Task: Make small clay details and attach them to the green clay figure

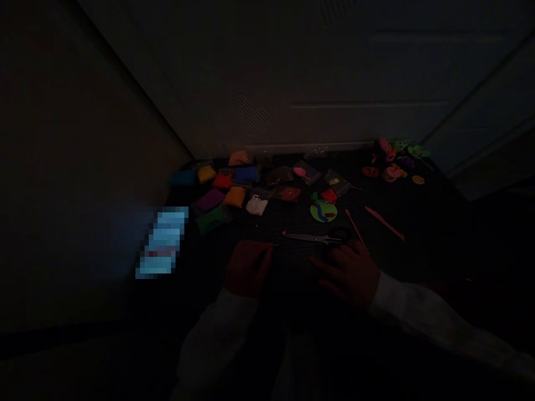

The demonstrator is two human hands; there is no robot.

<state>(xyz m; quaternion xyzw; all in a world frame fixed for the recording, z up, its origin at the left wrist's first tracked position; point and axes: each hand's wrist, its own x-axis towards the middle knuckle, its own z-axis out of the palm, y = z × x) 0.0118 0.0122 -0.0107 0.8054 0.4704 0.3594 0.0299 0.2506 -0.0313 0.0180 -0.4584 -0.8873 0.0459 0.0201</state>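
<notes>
In the dim head view, my left hand [247,268] is closed above the dark table, thumb against the fingers. A tiny pale tip shows by its fingertips; what it is I cannot make out. My right hand [350,274] has its fingers spread, low over the table beside the handles of the scissors [311,238]. The scissors lie with blades to the left. A small pink bit [284,233] is at their tip. Beyond them sits a green clay disc [323,212] bearing blue and red pieces. Two pink modelling tools, a thin one [355,228] and a wider one [385,224], lie to the right.
Several packets of coloured clay, among them a green one [211,220] and a white one [256,205], spread across the back left. Finished-looking clay figures [392,172] cluster at the back right. A bright pixelated screen [164,242] stands at the left edge. A panelled door [326,125] rises behind.
</notes>
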